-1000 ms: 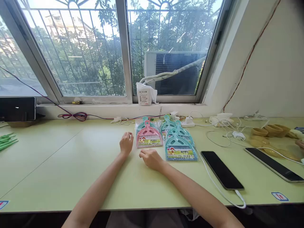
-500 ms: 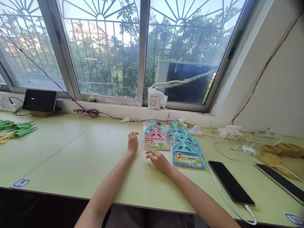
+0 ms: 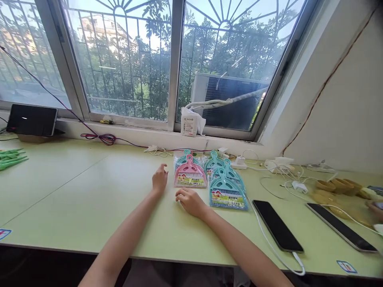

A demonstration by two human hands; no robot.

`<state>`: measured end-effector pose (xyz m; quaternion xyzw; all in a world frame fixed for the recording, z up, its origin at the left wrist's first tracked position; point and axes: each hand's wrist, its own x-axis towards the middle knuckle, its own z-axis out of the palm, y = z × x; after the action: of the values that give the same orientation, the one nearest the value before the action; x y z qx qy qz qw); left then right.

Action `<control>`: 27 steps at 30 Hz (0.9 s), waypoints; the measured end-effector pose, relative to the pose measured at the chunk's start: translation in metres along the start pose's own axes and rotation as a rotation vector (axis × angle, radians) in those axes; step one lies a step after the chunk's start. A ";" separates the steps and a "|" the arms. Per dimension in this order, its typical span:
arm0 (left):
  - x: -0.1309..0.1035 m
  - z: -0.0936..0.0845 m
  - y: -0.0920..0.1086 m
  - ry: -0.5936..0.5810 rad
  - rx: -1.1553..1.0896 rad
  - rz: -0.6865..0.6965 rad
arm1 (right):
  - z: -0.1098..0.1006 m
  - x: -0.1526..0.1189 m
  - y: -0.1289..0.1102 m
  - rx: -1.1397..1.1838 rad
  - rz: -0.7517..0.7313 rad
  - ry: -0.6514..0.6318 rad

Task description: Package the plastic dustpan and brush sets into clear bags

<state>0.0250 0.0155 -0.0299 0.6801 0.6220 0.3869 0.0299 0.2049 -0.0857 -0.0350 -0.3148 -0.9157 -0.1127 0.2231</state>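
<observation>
Holding nothing, the right hand (image 3: 191, 202) is seen just below centre frame, fingers loosely curled; the left hand (image 3: 160, 180), slightly higher and to its left, is just as bare, its fingers bent and a bit spread. Not much has changed versus half a second ago, tbh: the view is swung slightly and a left finger looks straighter, but none of the packs has been shifted, so handling seems to be on pause. The pink dustpan-and-brush pack (image 3: 190, 175) can be found mid-frame, near both hands but apart, with the teal packs (image 3: 229, 195) bunched behind it and to its right. Everything's laid on a pale green table (image 3: 74, 211). A white charger (image 3: 299, 187) is left at middle right; a tablet (image 3: 32, 120) is propped at middle left. Farther back, a white box (image 3: 189, 122) is parked by the window (image 3: 175, 79), and an air-conditioning unit (image 3: 236, 113) can be spotted outside.
</observation>
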 end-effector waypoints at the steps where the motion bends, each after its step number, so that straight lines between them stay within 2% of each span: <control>1: 0.000 -0.001 0.001 -0.008 0.014 -0.008 | 0.000 0.001 0.000 -0.005 -0.007 -0.018; 6: 0.000 0.000 0.003 -0.085 0.078 0.051 | 0.001 0.002 0.001 -0.015 -0.004 -0.077; 11: -0.002 0.005 0.005 -0.072 0.090 0.148 | 0.001 0.002 0.001 -0.001 0.002 -0.084; 19: -0.004 0.008 0.005 -0.168 0.125 0.254 | -0.003 0.001 -0.001 0.021 0.052 -0.109; 27: -0.009 0.004 0.015 -0.183 0.075 0.182 | -0.003 0.001 -0.001 0.060 0.077 -0.094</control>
<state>0.0403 0.0060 -0.0290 0.7668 0.5663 0.3011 0.0259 0.2041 -0.0870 -0.0322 -0.3479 -0.9152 -0.0617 0.1936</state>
